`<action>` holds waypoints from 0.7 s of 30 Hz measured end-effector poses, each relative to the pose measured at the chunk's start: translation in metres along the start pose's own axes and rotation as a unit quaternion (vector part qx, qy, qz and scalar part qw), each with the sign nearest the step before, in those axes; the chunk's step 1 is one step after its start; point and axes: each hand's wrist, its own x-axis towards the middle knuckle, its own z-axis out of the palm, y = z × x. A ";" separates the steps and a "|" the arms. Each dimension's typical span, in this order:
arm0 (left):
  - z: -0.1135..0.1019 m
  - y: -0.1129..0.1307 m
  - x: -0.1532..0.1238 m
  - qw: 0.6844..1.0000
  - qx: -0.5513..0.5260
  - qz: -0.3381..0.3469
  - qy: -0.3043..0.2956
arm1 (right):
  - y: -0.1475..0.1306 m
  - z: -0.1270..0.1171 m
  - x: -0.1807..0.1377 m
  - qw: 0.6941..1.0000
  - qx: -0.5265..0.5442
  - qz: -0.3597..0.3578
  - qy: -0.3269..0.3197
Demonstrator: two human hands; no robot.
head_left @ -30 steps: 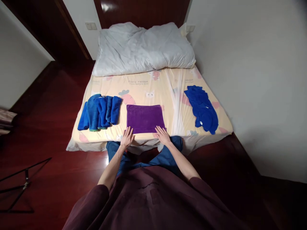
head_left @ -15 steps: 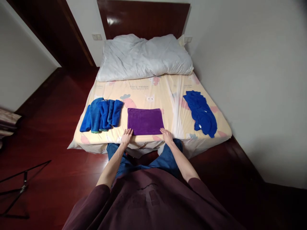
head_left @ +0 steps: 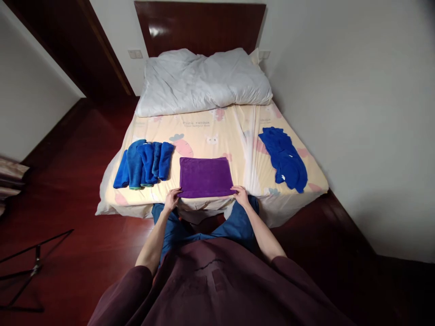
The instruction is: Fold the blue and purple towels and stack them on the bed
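Observation:
A purple towel (head_left: pixel 205 176) lies flat as a rectangle near the front edge of the bed. My left hand (head_left: pixel 172 198) pinches its near left corner between thumb and fingers. At the near right corner, my right hand (head_left: pixel 240 194) grips the towel the same way. Left of it, several blue rolled towels (head_left: pixel 136 164) lie side by side. A loose pile of blue cloths (head_left: pixel 284 159), with small white tags showing, rests on the right part of the bed.
The bed (head_left: pixel 204 136) has a cream sheet printed with carrots. A bunched pale quilt (head_left: pixel 207 83) lies by the dark wooden headboard (head_left: pixel 204 27). Black stand legs (head_left: pixel 36 269) stand on the floor at left. A wall (head_left: pixel 356 113) runs along the right.
The purple towel has shifted slightly toward me. My hands, which lay on its near corners, have moved outward a little and now pinch those corners.

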 end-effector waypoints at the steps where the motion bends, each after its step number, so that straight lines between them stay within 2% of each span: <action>1: 0.000 -0.002 0.001 1.000 -0.004 -0.011 0.006 | 0.002 0.000 0.002 1.000 -0.001 0.004 0.002; 8: 0.004 0.000 0.005 0.996 -0.023 -0.075 0.037 | 0.011 0.003 0.005 1.000 0.004 0.015 -0.003; 13: 0.006 0.002 0.013 0.989 -0.038 -0.120 0.077 | 0.008 0.002 0.010 0.999 0.003 0.029 0.022; 17: 0.009 0.000 0.022 0.987 -0.032 -0.129 0.086 | 0.001 0.003 0.018 0.998 -0.031 0.020 0.047; 21: 0.012 0.000 0.029 0.985 -0.019 -0.141 0.093 | 0.000 0.009 0.027 0.995 -0.053 0.052 0.066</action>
